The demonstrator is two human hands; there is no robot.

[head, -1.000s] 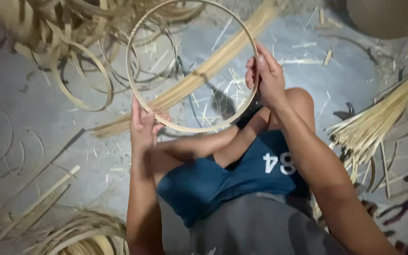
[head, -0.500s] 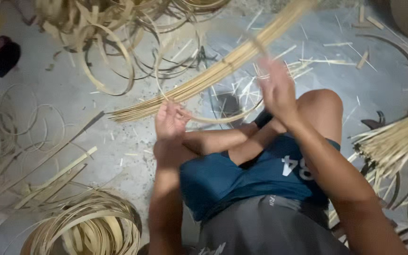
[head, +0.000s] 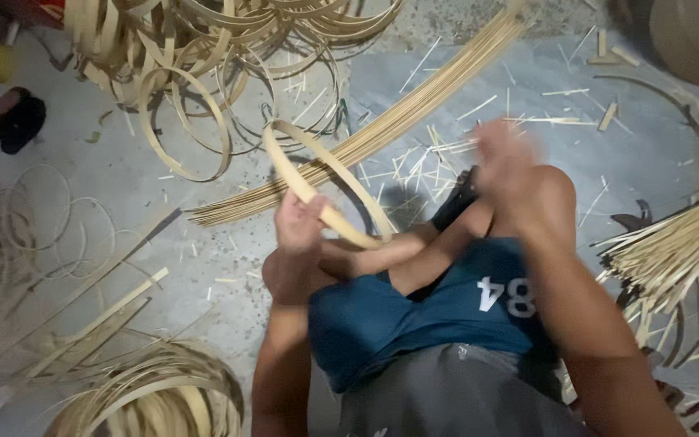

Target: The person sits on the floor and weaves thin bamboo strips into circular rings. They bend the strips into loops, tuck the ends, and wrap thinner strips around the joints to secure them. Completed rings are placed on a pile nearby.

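Since the earlier frames the hoop [head: 325, 182] has swung from flat and wide open to edge-on, now reading as a narrow tilted oval, and the right hand has come off it. The left hand [head: 299, 222] pinches the hoop's lower rim, fingers pressed around the strip, just above the knee. The hoop is a pale, flat bamboo band, smooth, crossing in front of the long splint bundle [head: 382, 129] on the floor [head: 163, 235]. The right hand [head: 505, 158] is blurred above the other knee, near the hoop; whether its grip is spread or closed I cannot tell.
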